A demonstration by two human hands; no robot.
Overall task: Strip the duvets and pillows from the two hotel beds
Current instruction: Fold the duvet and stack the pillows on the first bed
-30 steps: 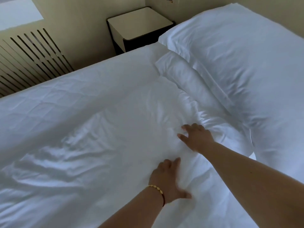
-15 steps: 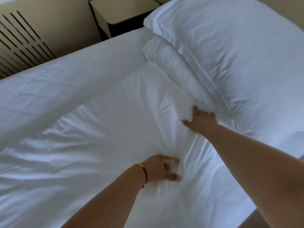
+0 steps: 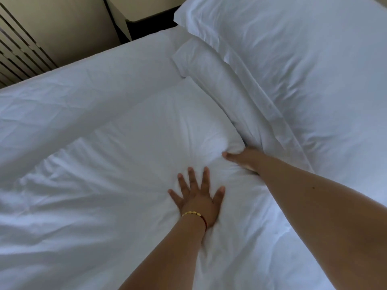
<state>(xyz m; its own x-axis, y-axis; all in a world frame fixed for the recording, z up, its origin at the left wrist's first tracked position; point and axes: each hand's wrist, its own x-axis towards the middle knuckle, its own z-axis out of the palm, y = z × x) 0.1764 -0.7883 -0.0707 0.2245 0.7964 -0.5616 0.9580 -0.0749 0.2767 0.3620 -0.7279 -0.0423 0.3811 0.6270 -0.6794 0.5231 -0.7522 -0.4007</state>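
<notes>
A white duvet (image 3: pixel 88 185) covers the bed, wrinkled, with its top edge folded near the pillows. Two white pillows lie at the right: a large upper pillow (image 3: pixel 303 70) and a lower pillow (image 3: pixel 219 80) partly under it. My left hand (image 3: pixel 199 197), with a bead bracelet on the wrist, lies flat on the duvet with fingers spread. My right hand (image 3: pixel 243 158) is pushed in at the duvet's top edge next to the lower pillow, thumb on top of the fabric, fingers hidden under it.
A dark nightstand (image 3: pixel 134 19) with a pale top stands beyond the bed's far corner. A slatted wall panel (image 3: pixel 18 49) runs along the beige wall at the upper left.
My left hand has opened from a loose grip and now presses flat on the duvet. My right hand has slid toward the pillows and tucked under the duvet's edge. The view has moved closer.
</notes>
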